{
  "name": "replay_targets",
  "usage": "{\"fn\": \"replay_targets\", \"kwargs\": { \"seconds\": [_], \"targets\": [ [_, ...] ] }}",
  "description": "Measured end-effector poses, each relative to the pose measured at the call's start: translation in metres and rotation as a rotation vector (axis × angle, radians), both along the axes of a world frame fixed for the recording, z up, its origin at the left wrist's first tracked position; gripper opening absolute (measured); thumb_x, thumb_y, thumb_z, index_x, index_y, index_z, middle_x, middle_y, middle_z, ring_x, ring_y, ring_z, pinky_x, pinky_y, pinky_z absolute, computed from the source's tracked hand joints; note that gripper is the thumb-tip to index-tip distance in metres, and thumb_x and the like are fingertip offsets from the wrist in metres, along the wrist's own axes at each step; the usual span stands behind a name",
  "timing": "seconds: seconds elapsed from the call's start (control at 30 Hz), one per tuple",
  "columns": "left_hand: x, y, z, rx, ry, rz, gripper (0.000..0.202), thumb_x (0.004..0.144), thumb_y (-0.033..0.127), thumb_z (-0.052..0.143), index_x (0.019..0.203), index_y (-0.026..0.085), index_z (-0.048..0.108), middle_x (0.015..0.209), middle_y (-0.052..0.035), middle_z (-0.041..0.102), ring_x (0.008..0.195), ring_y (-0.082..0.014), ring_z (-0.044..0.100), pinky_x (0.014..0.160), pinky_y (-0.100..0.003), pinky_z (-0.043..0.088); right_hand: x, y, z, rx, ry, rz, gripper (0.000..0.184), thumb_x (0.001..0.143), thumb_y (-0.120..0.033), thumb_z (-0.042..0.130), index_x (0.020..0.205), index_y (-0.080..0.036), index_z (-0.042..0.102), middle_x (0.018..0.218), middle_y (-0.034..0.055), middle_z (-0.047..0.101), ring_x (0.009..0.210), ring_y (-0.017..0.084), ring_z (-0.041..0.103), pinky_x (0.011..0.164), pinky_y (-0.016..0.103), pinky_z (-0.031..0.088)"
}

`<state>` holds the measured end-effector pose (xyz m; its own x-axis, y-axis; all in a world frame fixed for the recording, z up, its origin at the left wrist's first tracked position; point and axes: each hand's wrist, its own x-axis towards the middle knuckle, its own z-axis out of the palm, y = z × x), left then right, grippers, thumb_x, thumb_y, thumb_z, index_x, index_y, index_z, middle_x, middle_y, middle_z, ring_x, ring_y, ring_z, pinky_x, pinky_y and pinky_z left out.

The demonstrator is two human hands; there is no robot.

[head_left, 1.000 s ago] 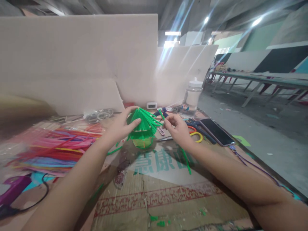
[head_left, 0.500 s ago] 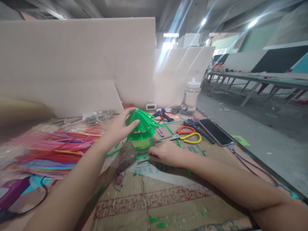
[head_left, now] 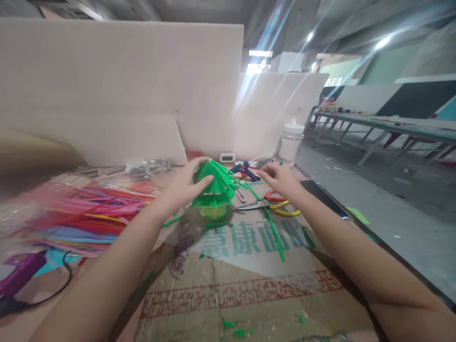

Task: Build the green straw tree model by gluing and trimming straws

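Note:
My left hand (head_left: 187, 183) is wrapped around the top and near side of a green cone-shaped craft piece (head_left: 214, 195), made of layered fringed strips over a paler round base. The piece stands upright on the cardboard. Beyond it to the right, my right hand (head_left: 282, 179) reaches over the table with fingers apart and slightly bent, nothing seen in them. Closest to its fingertips is a dark blue glue gun (head_left: 245, 171). Scissors (head_left: 256, 205) with red and yellow handles lie below that hand. A loose green pipe cleaner (head_left: 273, 228) crosses the scissors.
Colourful pipe cleaners (head_left: 96, 213) are piled at left, near a purple tool (head_left: 23, 273) with a cord. A phone (head_left: 324, 198) lies by the right edge. A lidded jar (head_left: 290, 142) and small white clock (head_left: 227, 157) stand at the back, before white boards (head_left: 121, 80).
My right hand has left the cardboard in front of the green piece and moved forward and right, past the scissors. My left hand keeps its hold. The view has shifted slightly.

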<state>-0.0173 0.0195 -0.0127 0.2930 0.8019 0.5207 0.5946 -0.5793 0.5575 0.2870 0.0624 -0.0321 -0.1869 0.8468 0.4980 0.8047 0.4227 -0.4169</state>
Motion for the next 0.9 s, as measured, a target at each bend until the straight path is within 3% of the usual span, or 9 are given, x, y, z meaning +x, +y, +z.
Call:
{"fn": "replay_targets", "kwargs": {
  "seconds": [0.07, 0.13, 0.23, 0.47, 0.6, 0.8, 0.9],
  "targets": [
    [0.0, 0.001, -0.001, 0.007, 0.01, 0.006, 0.049, 0.09, 0.041, 0.056, 0.134, 0.021, 0.048, 0.137, -0.0094, 0.058, 0.128, -0.0256, 0.054, 0.11, -0.044, 0.041, 0.002, 0.017, -0.006, -0.131, -0.015, -0.042, 0.028, 0.089, -0.035, 0.058, 0.106, -0.015, 0.068, 0.097, 0.0084, 0.073, 0.081, 0.019, 0.063, 0.073, 0.028, 0.045],
    [-0.001, 0.001, -0.001, 0.007, 0.019, 0.009, 0.049, 0.091, 0.041, 0.056, 0.135, 0.021, 0.047, 0.138, -0.0097, 0.057, 0.129, -0.0261, 0.053, 0.111, -0.046, 0.04, 0.001, 0.035, -0.012, -0.223, -0.023, -0.05, 0.042, 0.087, -0.03, 0.062, 0.125, -0.012, 0.063, 0.121, 0.0147, 0.069, 0.098, 0.023, 0.065, 0.084, 0.03, 0.047],
    [-0.002, 0.0, -0.001, 0.001, 0.017, 0.004, 0.049, 0.091, 0.04, 0.056, 0.135, 0.021, 0.048, 0.138, -0.0095, 0.057, 0.129, -0.026, 0.053, 0.111, -0.046, 0.04, -0.004, 0.061, -0.019, -0.288, -0.028, -0.05, 0.057, 0.081, -0.029, 0.069, 0.133, -0.009, 0.058, 0.134, 0.0203, 0.062, 0.112, 0.029, 0.063, 0.092, 0.034, 0.047],
    [-0.003, -0.002, 0.003, -0.013, 0.034, 0.008, 0.049, 0.091, 0.04, 0.055, 0.135, 0.019, 0.048, 0.137, -0.0101, 0.059, 0.127, -0.0265, 0.055, 0.109, -0.045, 0.042, -0.021, 0.095, -0.038, -0.389, 0.006, -0.041, 0.039, 0.073, -0.026, 0.077, 0.108, -0.011, 0.071, 0.104, 0.0135, 0.076, 0.094, 0.028, 0.069, 0.082, 0.032, 0.052],
    [-0.005, 0.0, 0.002, -0.031, 0.035, 0.011, 0.049, 0.091, 0.041, 0.055, 0.135, 0.02, 0.048, 0.138, -0.0099, 0.058, 0.128, -0.0264, 0.054, 0.109, -0.046, 0.042, -0.024, 0.093, -0.043, -0.354, 0.062, -0.078, 0.035, 0.075, -0.021, 0.073, 0.109, -0.014, 0.071, 0.1, 0.0101, 0.076, 0.089, 0.026, 0.07, 0.08, 0.031, 0.053],
    [-0.005, 0.002, 0.0, -0.005, 0.026, 0.001, 0.051, 0.09, 0.042, 0.056, 0.135, 0.019, 0.048, 0.138, -0.0107, 0.057, 0.129, -0.0255, 0.053, 0.111, -0.045, 0.04, -0.007, 0.066, -0.019, -0.273, 0.156, -0.091, 0.026, 0.085, -0.032, 0.064, 0.099, -0.013, 0.073, 0.069, 0.0074, 0.073, 0.076, 0.024, 0.071, 0.078, 0.033, 0.054],
    [-0.004, 0.001, 0.002, 0.033, 0.054, 0.04, 0.051, 0.089, 0.041, 0.058, 0.133, 0.018, 0.049, 0.135, -0.0105, 0.059, 0.127, -0.0252, 0.054, 0.11, -0.044, 0.04, -0.004, 0.041, -0.003, -0.238, 0.234, -0.052, 0.031, 0.089, -0.038, 0.057, 0.106, -0.015, 0.071, 0.081, 0.0085, 0.075, 0.082, 0.022, 0.072, 0.078, 0.032, 0.055]
  ]
}}
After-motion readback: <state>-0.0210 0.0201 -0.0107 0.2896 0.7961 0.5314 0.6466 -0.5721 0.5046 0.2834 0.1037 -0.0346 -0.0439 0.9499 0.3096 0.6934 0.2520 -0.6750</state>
